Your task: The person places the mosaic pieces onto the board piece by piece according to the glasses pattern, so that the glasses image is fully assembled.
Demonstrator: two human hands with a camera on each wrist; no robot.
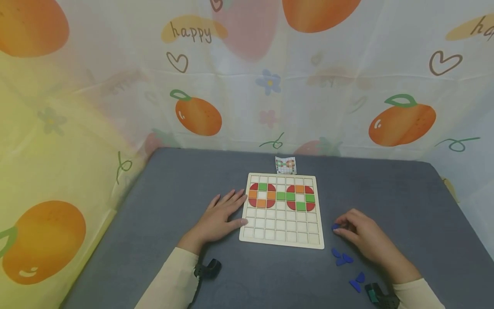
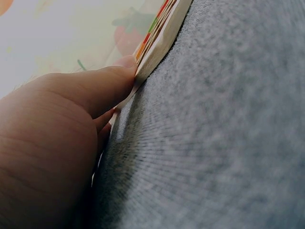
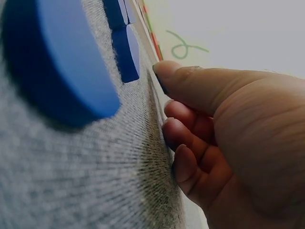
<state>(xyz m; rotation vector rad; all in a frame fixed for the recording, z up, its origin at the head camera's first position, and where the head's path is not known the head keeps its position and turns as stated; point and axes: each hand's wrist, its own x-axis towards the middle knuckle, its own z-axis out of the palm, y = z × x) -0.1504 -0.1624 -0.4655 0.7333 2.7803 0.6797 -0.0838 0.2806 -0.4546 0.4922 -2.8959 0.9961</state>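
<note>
A cream grid board (image 1: 281,225) lies flat on the dark grey table, with red rounded, orange and green square tiles set in its upper rows. My left hand (image 1: 218,221) rests at its left edge, fingers spread and fairly straight, thumb touching the rim. To the right of the board, my right hand (image 1: 364,236) pinches a small blue tile (image 1: 335,226) between thumb and fingers, low over the cloth. Most of that tile is hidden by the thumb in the right wrist view. Loose blue rounded tiles (image 1: 340,261) lie on the table just nearer to me.
Two more blue tiles (image 1: 355,286) lie close to the right wrist camera (image 1: 380,296). A small printed pattern card (image 1: 285,165) stands behind the board's top edge. Beyond the table (image 1: 200,171) hangs a fruit-print curtain (image 1: 247,86), which also covers the left side.
</note>
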